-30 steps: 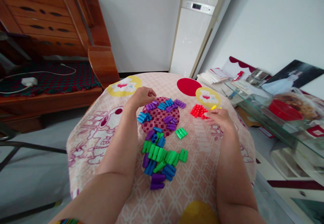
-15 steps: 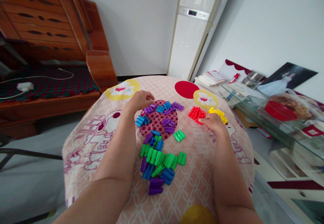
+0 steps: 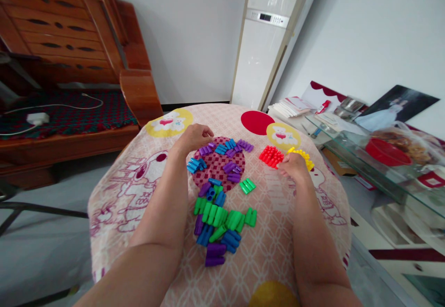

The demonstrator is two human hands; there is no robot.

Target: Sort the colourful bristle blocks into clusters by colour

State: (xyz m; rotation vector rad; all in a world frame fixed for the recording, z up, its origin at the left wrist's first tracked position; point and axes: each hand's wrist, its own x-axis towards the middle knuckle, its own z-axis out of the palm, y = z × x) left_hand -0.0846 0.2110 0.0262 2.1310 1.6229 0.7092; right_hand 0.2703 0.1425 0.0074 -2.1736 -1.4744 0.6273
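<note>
On a round table covered by a pink patterned tablecloth (image 3: 267,251), a person's right hand (image 3: 295,166), fingers bent, is at the edge of a tight block of red pieces (image 3: 270,156), with yellow pieces (image 3: 306,157) just behind it; whether it pinches one, I cannot tell. The left hand (image 3: 195,138), loosely curled, is near small purple pieces (image 3: 207,148); its grip is unclear too. Closer to the viewer, green pieces (image 3: 214,214) and blue pieces (image 3: 230,240) lie heaped together.
</note>
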